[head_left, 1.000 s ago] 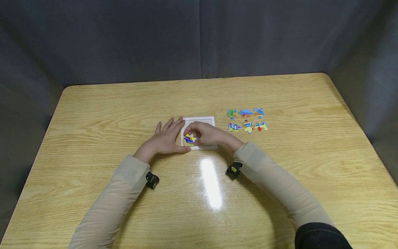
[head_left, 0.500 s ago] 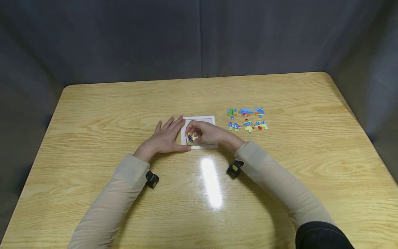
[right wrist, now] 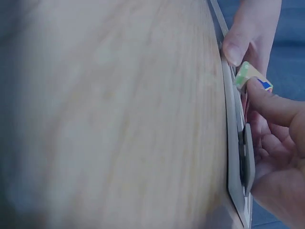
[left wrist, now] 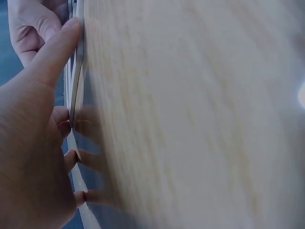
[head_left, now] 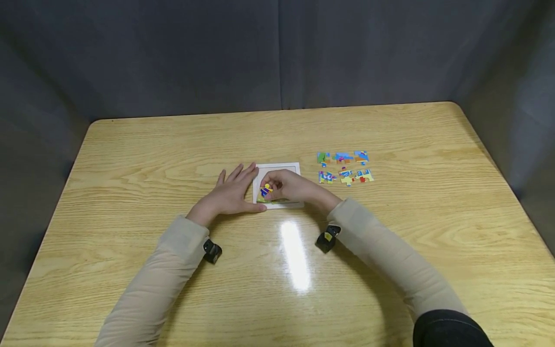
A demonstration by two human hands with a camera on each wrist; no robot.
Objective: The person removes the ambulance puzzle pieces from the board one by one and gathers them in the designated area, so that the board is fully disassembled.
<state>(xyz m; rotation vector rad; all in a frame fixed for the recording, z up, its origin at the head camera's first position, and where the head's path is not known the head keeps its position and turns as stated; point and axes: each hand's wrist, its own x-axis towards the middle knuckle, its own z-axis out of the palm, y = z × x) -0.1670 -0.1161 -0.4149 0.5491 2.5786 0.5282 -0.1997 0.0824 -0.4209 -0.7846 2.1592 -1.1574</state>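
Note:
A white puzzle frame [head_left: 292, 166] lies on the table, partly hidden under my right hand. My left hand [head_left: 230, 195] rests along its left side with fingers spread; in the left wrist view the thumb [left wrist: 59, 45] touches the frame's edge. Above the frame's lower left corner, my right hand [head_left: 288, 185] pinches a yellow and blue puzzle piece [head_left: 265, 191] between thumb and fingers. In the right wrist view this puzzle piece [right wrist: 247, 74] stands tilted, close to the left thumb. Another flat piece [right wrist: 249, 160] shows edge-on there, at the frame, below the right hand.
Several colourful puzzle pieces lie right of the frame in two rows, a far row [head_left: 342, 157] and a near row [head_left: 346, 177]. The wooden table [head_left: 173, 149] ends at a dark curtain [head_left: 182, 62] behind.
The puzzle piece has turned and tilted in my right hand's fingers, staying over the frame's lower left corner. My left hand has kept its place on the frame's left side.

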